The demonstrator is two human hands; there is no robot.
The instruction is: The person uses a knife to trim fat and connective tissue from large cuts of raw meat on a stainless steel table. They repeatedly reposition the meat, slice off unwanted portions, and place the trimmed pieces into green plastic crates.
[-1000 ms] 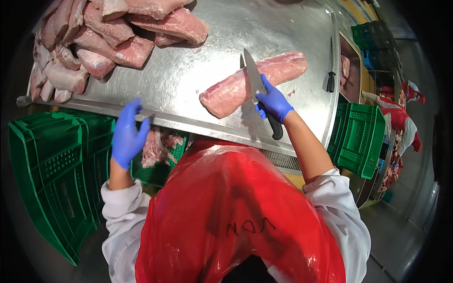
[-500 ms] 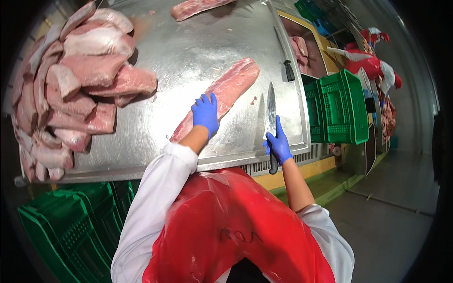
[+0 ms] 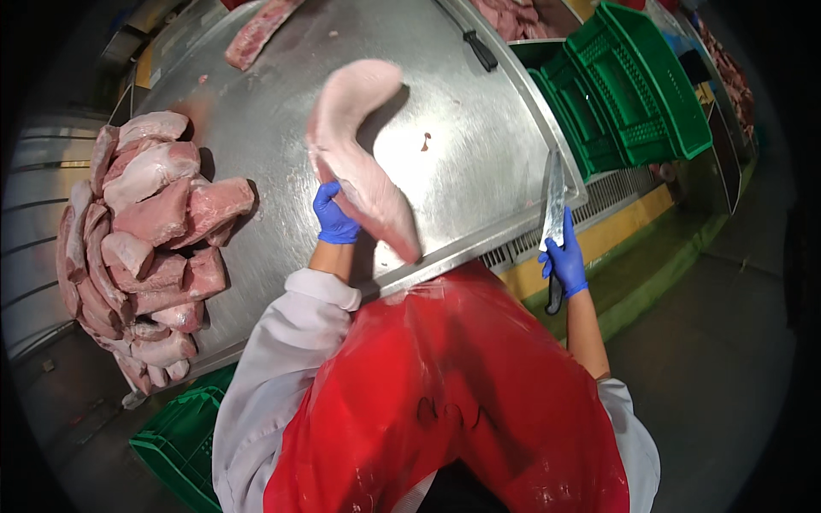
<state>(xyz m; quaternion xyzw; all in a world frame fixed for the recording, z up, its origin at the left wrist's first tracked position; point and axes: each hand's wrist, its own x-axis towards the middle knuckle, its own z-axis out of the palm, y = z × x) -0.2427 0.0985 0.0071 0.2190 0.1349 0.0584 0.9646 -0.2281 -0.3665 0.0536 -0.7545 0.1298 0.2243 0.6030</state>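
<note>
My left hand (image 3: 336,214), in a blue glove, grips the near left side of a long piece of meat (image 3: 359,162). The piece bends in a curve, its pale fatty side up, and its lower end hangs close to the table's front edge. Part of my fingers is hidden beneath it. My right hand (image 3: 564,261), also gloved in blue, is closed round the black handle of a knife (image 3: 554,209). The blade points away from me, over the right corner of the steel table (image 3: 479,179), apart from the meat.
A heap of meat pieces (image 3: 154,239) covers the table's left side. Another strip of meat (image 3: 259,34) lies at the far edge. A black-handled tool (image 3: 481,51) rests at the far right. Green crates (image 3: 629,94) stand beyond the right edge; another green crate (image 3: 184,436) is below left.
The long piece has been lifted and turned over, from red side up to pale side up, and now bends. My right hand has moved right with the knife. The view has swung round.
</note>
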